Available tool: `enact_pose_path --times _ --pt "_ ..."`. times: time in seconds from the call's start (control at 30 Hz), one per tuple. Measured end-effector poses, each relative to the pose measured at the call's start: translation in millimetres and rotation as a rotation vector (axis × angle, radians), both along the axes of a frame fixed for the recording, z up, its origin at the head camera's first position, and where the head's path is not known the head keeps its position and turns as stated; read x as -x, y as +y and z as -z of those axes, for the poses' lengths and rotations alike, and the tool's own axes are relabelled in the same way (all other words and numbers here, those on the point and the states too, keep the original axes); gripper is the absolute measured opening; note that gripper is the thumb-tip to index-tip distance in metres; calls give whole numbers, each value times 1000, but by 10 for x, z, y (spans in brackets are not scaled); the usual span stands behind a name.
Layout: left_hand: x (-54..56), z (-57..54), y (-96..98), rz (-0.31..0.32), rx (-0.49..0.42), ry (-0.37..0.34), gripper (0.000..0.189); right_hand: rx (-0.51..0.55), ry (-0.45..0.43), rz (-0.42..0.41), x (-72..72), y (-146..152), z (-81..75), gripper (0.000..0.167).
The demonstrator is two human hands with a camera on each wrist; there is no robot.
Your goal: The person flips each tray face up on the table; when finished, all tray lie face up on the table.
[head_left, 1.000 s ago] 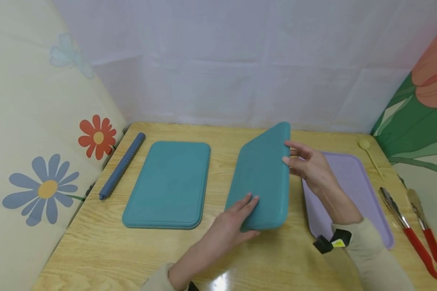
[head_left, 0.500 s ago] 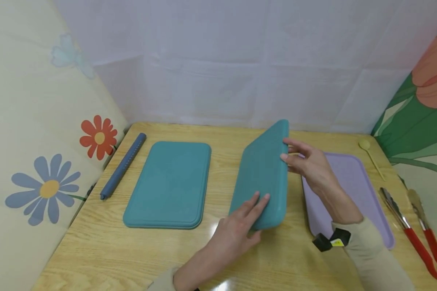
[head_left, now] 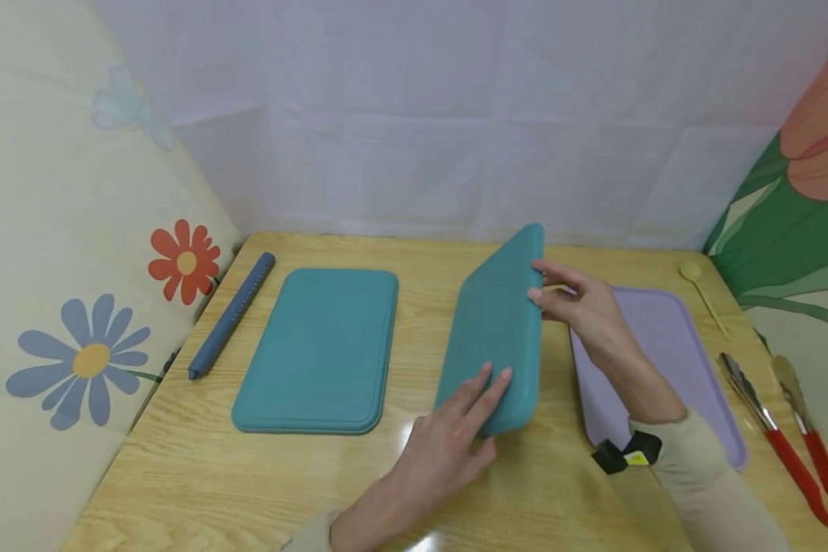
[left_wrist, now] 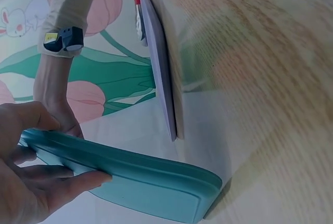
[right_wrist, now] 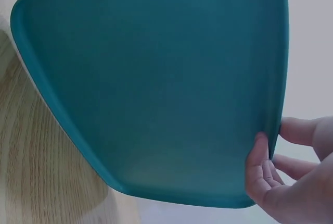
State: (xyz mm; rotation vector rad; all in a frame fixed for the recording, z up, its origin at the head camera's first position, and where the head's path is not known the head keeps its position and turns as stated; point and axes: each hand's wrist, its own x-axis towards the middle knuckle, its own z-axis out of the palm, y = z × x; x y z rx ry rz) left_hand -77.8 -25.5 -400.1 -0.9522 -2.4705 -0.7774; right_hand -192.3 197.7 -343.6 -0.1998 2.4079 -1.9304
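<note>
Teal board tipped up on its long edge — held between both hands.

Its long axis runs from the near side of the bench toward the back wall, its broad face turned left toward the second teal board, which lies flat. The raised edge is on the right, above the lilac tray. The left hand presses straight fingers flat against the near corner — the right hand pinches the raised edge, fingertips curled over it, thumb behind.
</note>
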Motion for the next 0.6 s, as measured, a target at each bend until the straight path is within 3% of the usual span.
enact_pose_path --times 0.33,0.47,0.53,0.6 --pt "-2 2 10 24 -118 89 77 35 66 -44 17 -47 11 56" --pt "10 -23 13 33 -173 127 78 91 116 17 69 -95 128 55" --pt "15 -35 15 30 -205 143 78 106 83 62 96 -130 256 55" --pt "14 -46 13 24 -243 138 79 110 -20 77 111 -172 418 56"
